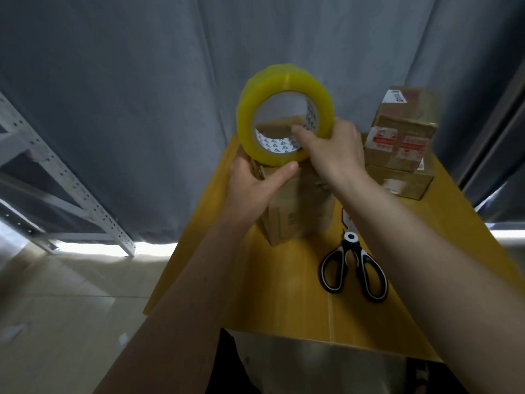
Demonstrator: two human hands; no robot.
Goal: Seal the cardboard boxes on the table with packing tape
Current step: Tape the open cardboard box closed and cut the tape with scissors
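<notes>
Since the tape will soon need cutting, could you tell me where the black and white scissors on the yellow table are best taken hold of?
Take the black and white scissors by the two handle loops, coming from the near side. The loops point toward the person and lie flat on the yellow table, while the blades point away, partly hidden under the right forearm.

We see the tape roll (285, 115) above the near box (295, 211) on the table (270, 294); scissors (353, 265) lie at right, stacked boxes (400, 146) far right.
</notes>
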